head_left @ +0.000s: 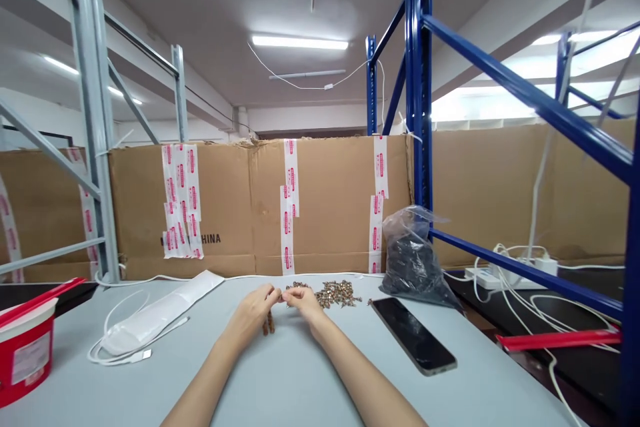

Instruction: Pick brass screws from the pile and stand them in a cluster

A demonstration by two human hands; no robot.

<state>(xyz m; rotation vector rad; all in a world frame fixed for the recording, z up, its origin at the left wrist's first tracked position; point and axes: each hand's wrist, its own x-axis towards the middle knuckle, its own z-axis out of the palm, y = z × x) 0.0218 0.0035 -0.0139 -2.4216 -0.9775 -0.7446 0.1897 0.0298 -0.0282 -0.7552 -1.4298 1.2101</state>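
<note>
Table: a pale blue-grey top (pixel 281 387) fills the lower middle, smooth and matt.
Left hand: the left hand (pixel 251 311) is bent, fingertips drawn close together; whether they grip a piece cannot be told.
Right hand: the right hand (pixel 307 304) meets it, thumb and finger narrowed almost to touching; anything pinched there is too small to make out.
Small metal parts: a loose brass-coloured pile (pixel 339 293) lies on the table just beyond and to the right of the hands.
Short row: a few brownish pieces (pixel 269 325) sit just below the left fingers.
Right side of table: a dark phone (pixel 414 335) lies flat at a slant; behind it slumps a clear bag (pixel 414 260) of dark contents.
Left side of table: a white pouch (pixel 165 310), a coiled white cable (pixel 117 361) and, at the edge, a red tub (pixel 27 363).
Back wall: brown cardboard (pixel 333 227) patched with red-and-white tape (pixel 287 233).
Frames: grey metal (pixel 93 80) on the left, blue metal (pixel 416 80) on the right.
Ceiling: white, with a lit tube lamp (pixel 300 43).
</note>
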